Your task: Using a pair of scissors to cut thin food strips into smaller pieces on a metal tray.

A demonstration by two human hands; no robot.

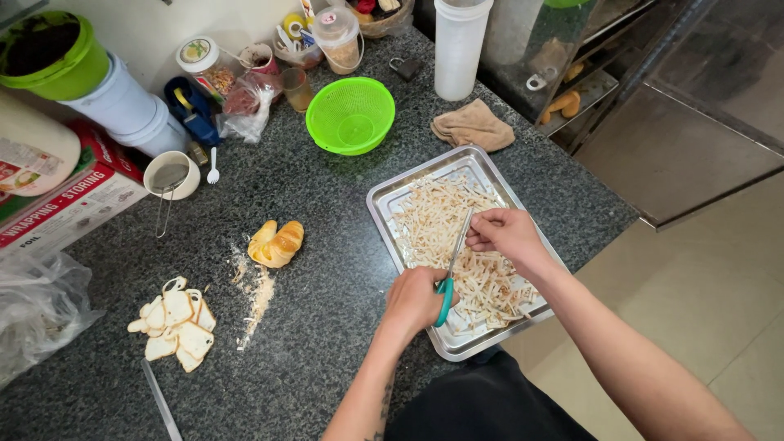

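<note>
Green colander [350,115], brown cloth [473,126], bread roll [277,243] on counter [327,310]

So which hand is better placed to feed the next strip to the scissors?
Probably the right hand: it pinches strips at the scissors blades, over the steel tray. The left hand is occupied gripping the teal handles.

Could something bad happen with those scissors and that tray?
Maybe. The right hand pinches pale strips right beside the blades of the scissors that the left hand works, so a finger could get nipped. The steel tray also sits close to the counter edge, so a hard push might tip it off.
</note>
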